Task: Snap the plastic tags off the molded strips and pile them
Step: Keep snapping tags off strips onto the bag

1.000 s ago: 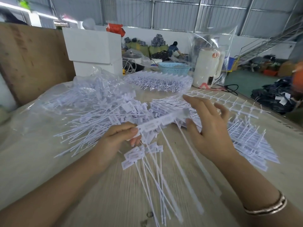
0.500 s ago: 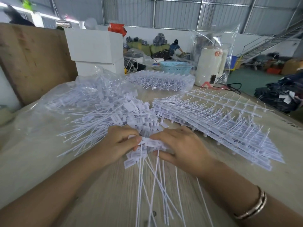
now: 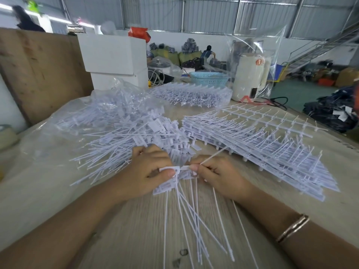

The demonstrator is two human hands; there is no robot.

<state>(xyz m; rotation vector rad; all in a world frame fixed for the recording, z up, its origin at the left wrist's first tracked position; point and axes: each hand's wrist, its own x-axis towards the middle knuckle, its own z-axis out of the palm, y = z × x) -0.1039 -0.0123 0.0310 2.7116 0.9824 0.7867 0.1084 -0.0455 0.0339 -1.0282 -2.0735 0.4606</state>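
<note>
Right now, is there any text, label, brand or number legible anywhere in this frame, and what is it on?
None can be read.
White appliance: a round orange mark near its top, too blurred to read.
Tabletop edge: dark print at far right, too blurred to read.
Plastic tags: no lettering shows.

Left hand (image 3: pixel 147 171) hides the tags' (image 3: pixel 165 188) upper ends; background blurred.

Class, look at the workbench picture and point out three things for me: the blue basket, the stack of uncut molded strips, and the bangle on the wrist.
blue basket (image 3: pixel 208 80): head view, front wall.
stack of molded strips (image 3: pixel 262 150): head view, middle of the top strip.
bangle (image 3: pixel 293 228): head view, its band across the right wrist.
</note>
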